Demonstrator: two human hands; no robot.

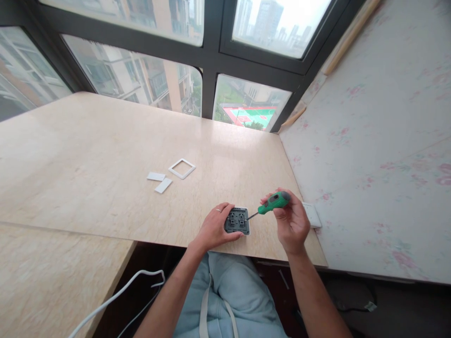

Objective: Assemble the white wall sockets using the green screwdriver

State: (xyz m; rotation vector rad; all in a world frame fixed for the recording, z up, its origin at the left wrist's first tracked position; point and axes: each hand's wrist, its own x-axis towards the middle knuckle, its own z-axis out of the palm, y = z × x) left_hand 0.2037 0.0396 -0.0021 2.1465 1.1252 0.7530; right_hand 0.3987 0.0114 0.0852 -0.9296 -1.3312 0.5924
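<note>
Near the counter's front edge lies a dark grey wall switch (237,225) with two mechanisms showing on its face. My left hand (217,226) grips it from the left, thumb along the near side and fingers at the far side. In my right hand (291,220) is a screwdriver (275,202) with a green and grey handle, held at a slant. Its thin shaft points left and down, and the tip meets the right side of the switch, at a screw. Further back lie a white square frame (182,160) and two white rocker plates, one plate (156,176) touching the other plate (163,185).
The beige counter (116,141) runs back to dark-framed windows (207,61). Flowered wall (369,164) borders it on the right, with a white socket box (312,215) low down. A white cable (116,293) hangs by the lower left counter.
</note>
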